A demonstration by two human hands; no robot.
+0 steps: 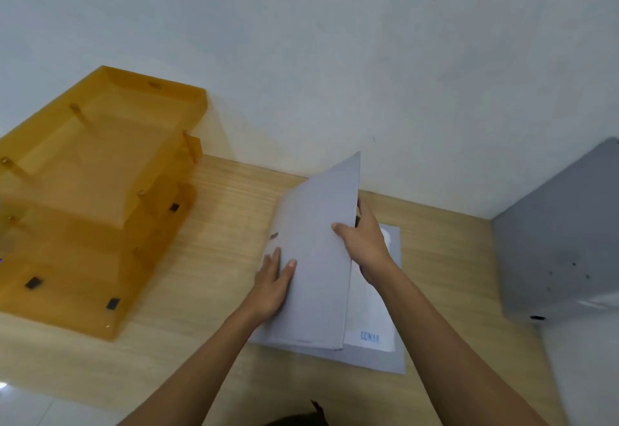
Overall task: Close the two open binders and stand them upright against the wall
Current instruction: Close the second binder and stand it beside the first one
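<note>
A pale grey binder [315, 298] lies on the wooden desk [217, 224] near the wall, half closed. Its raised cover [328, 197] tilts up, the far corner pointing at the wall. My right hand [366, 248] grips the cover's right edge, thumb on top and fingers behind. My left hand [273, 280] rests flat on the cover's left part by the spine. Under the cover, a white page with blue lettering [370, 337] shows on the binder's lower flap [385, 362]. I see only one binder.
A stacked amber plastic document tray [97, 197] fills the desk's left side. A grey box [556, 234] stands at the right against the white wall [335, 57]. Bare desk lies between the tray and the binder.
</note>
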